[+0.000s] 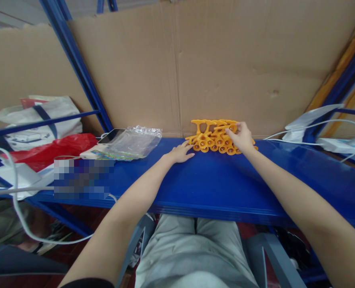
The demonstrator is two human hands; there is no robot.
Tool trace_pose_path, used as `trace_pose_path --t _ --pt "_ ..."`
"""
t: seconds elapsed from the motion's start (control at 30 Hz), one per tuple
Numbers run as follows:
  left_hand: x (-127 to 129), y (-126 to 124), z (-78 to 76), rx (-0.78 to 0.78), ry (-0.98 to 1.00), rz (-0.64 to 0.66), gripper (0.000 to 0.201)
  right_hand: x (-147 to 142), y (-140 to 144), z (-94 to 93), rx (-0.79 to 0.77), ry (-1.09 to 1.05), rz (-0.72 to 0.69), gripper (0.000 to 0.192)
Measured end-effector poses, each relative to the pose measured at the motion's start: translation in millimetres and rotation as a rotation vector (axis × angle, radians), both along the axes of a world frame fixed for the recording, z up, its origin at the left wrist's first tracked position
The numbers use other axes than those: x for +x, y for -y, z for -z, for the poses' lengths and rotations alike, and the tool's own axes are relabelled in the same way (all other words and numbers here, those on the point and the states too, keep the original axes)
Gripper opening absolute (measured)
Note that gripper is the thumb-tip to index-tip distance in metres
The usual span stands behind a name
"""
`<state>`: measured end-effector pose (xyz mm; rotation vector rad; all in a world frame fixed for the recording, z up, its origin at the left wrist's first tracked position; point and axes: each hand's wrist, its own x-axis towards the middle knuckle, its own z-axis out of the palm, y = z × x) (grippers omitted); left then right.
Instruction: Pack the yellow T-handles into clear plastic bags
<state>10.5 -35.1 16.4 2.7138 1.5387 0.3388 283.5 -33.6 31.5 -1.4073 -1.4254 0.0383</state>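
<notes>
Cluster of orange plastic pieces (215, 138), moulded, with round cup-like ends and forked stems, stacked and interlocked in a low heap; sits at the rear edge of the blue shelf board (225, 180), touching the cardboard sheet (225, 68) that backs it, at about 12 o'clock from the seated person. Right hand (241, 137): laid over the 3 o'clock end of the cluster, fingers curled on the topmost pieces, thumb and fingertips pinching one piece near its upper end; whether the piece is lifted clear of the heap cannot be told. Left hand (180, 153): palm down, flat on the board, fingers loosely extended and holding nothing, fingertips just reaching the 9 o'clock edge of the cluster. Both forearms bare, reaching forward over the board. Clear plastic bags (135, 140), crumpled, lying on the board at 9 o'clock from the cluster, near but apart from the left hand. Phone (110, 136), dark screen up, just beyond the bags at 9 o'clock, resting on printed packaging. Red plastic bag (54, 146) farther at 9 o'clock, with a white tote bag (42, 116) behind it. White cables (315, 130) and a white power strip (339, 145) at 3 o'clock, well apart from the cluster. Blue steel uprights (75, 64) frame the cardboard. Grey trousers (189, 252) visible below the board at 6 o'clock.
</notes>
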Motion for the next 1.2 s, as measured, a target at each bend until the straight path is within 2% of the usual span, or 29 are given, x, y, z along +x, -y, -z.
trace_pose_path --t 0.1,0.2,0.37,0.73,0.87,1.0,1.2 --pt "-0.1 -0.8 0.2 -0.030 -0.002 0.009 0.052 -2.7 8.0 2.6 -0.182 0.266 0.085 0.050" --pt "-0.5 -1.0 -1.0 -0.061 -0.020 0.007 0.055 -7.6 13.0 3.0 -0.320 0.437 0.132 0.053" --pt "-2.2 -3.3 -0.9 -0.075 -0.009 0.027 0.060 -11.0 14.5 7.1 -0.216 0.641 0.148 0.056" --pt "-1.0 -7.9 6.5 -0.064 0.106 0.076 0.068 -15.1 17.1 15.6 0.006 0.821 0.078 0.063" --pt "0.0 -9.6 8.1 -0.046 0.135 0.105 0.067 -21.8 19.3 17.5 0.006 0.917 0.058 0.057" --pt "0.8 -10.5 9.8 -0.021 0.154 0.112 0.066 -26.5 22.1 16.5 -0.077 0.999 0.012 0.047" --pt "2.4 -13.2 11.1 0.050 0.186 0.122 0.059 -31.1 26.2 12.6 -0.117 1.020 -0.003 0.043"
